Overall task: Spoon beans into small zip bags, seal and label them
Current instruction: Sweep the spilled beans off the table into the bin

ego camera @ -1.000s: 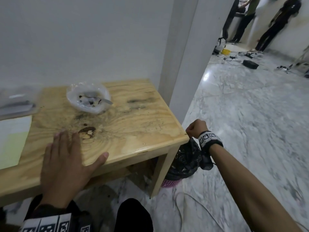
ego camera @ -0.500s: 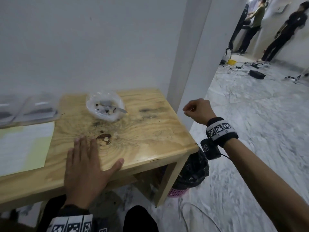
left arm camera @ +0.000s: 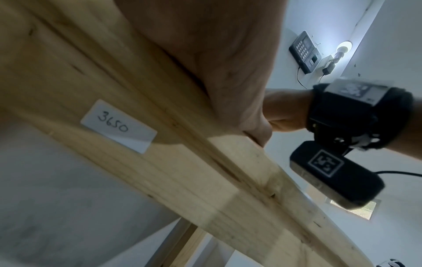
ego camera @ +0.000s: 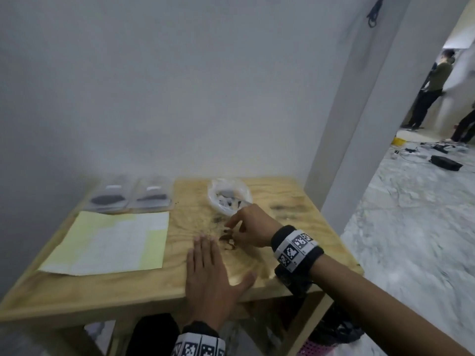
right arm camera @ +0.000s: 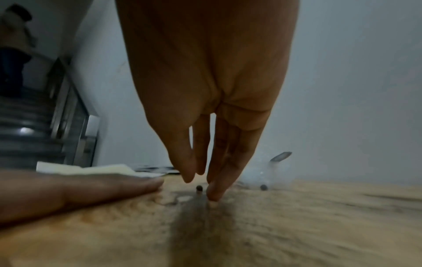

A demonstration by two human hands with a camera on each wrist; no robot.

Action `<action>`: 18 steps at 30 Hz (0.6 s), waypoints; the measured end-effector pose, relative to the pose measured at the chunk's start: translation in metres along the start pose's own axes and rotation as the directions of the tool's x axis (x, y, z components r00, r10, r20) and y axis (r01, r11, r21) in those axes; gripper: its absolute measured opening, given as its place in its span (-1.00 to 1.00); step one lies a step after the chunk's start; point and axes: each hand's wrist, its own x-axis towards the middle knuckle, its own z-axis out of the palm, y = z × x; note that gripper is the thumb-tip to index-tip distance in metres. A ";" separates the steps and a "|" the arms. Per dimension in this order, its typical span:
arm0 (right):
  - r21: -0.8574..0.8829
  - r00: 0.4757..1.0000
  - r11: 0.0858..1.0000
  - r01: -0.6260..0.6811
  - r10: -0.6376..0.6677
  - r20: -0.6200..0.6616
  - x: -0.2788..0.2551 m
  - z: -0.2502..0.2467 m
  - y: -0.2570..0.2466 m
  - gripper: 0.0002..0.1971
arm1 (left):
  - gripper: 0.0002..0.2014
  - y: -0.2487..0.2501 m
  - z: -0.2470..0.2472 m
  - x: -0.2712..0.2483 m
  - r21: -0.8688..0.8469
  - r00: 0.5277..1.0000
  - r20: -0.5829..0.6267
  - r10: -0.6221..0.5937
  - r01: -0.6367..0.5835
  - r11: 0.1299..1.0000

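My left hand [ego camera: 208,278] lies flat, palm down, on the wooden table [ego camera: 295,209] near its front edge. My right hand [ego camera: 231,231] reaches down just ahead of the left fingertips, fingers pointing at the tabletop. In the right wrist view one fingertip [right arm camera: 213,196] touches the wood beside a small dark bean [right arm camera: 199,188], and nothing is held. A clear plastic bowl [ego camera: 228,199] with a spoon [right arm camera: 280,156] and a few beans stands behind. Two zip bags [ego camera: 109,199] [ego camera: 154,197] with dark beans lie at the back left.
A yellow and white paper sheet [ego camera: 108,242] covers the table's left half. A white sticker reading 3650 [left arm camera: 118,126] is on the table's front rail. A bin with a black bag [ego camera: 334,332] stands under the right corner. People [ego camera: 434,88] stand far right.
My right hand rose from beside the table's right corner and came over the tabletop, down to the bean by the knot. The left hand stayed flat. The head view swung left.
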 end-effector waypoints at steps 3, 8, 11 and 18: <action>-0.077 1.000 0.997 0.000 0.002 0.029 0.009 0.005 -0.008 -0.80 | 0.26 0.002 -0.003 0.001 -0.030 0.999 0.039 0.011 -0.010 0.999; -0.162 0.998 0.987 0.010 -0.001 0.055 0.018 0.010 -0.015 -0.86 | 0.21 -0.002 0.006 0.005 -0.051 0.998 -0.005 0.064 -0.064 0.997; -0.146 0.999 0.989 0.001 0.006 0.050 0.022 0.011 -0.019 -0.89 | 0.20 -0.002 0.007 0.004 -0.046 0.997 -0.029 0.070 -0.071 0.996; -0.143 0.994 0.989 -0.032 0.046 0.096 0.023 0.006 -0.015 -0.88 | 0.19 -0.004 0.015 0.006 -0.045 0.996 -0.064 0.061 -0.064 0.997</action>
